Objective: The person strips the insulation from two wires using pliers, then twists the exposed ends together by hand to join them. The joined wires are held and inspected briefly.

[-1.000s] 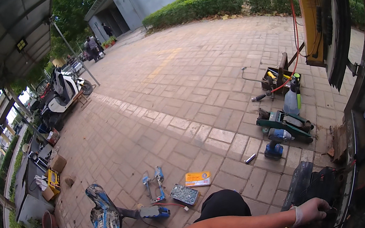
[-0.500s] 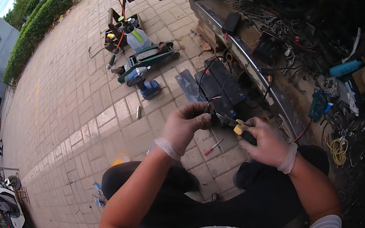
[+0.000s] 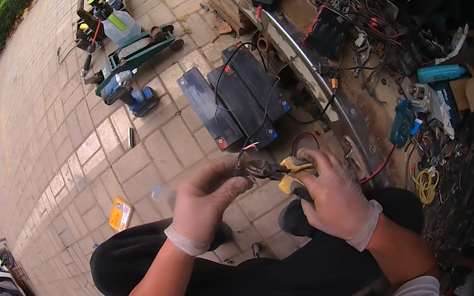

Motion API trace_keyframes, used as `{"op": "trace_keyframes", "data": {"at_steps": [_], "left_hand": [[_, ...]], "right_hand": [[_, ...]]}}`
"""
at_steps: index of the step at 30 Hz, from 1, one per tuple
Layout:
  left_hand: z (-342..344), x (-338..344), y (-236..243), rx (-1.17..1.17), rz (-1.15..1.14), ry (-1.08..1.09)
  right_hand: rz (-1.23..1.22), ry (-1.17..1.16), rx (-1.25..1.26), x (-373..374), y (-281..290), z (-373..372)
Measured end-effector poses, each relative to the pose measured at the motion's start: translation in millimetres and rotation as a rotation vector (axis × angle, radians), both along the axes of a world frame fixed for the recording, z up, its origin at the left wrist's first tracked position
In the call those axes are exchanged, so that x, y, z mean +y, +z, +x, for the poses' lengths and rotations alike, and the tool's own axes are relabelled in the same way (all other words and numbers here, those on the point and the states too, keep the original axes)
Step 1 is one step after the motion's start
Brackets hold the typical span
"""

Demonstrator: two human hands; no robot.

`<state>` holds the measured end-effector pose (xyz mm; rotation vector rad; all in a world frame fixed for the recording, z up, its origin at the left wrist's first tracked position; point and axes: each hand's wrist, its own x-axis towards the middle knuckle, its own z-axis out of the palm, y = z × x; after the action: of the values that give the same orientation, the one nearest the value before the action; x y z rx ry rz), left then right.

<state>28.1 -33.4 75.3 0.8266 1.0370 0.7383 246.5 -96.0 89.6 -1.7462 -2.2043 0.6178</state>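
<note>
Yellow-handled pliers, gripped in the right hand, point at the dark cable pinched in the left hand, on the wearer's side of the batteries, where slipping jaws could nip the left hand.

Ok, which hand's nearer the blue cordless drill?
Left. The left hand is to the lower right of the blue cordless drill in the picture; the right hand, gripping yellow-handled pliers, is well farther right.
</note>
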Motion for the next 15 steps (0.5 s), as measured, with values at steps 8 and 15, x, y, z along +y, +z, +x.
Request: {"op": "trace_keyframes", "data": {"at_steps": [8,15], "left_hand": [[3.1,5.2,-2.7,0.059,-0.065,0.005],[5.7,3.6,-2.3,0.005,-0.022,0.065]], "right_hand": [[-0.087,0.036,0.041,10.0,-7.7,4.8],[-0.034,0.004,0.080,7.5,-7.2,4.4]]}}
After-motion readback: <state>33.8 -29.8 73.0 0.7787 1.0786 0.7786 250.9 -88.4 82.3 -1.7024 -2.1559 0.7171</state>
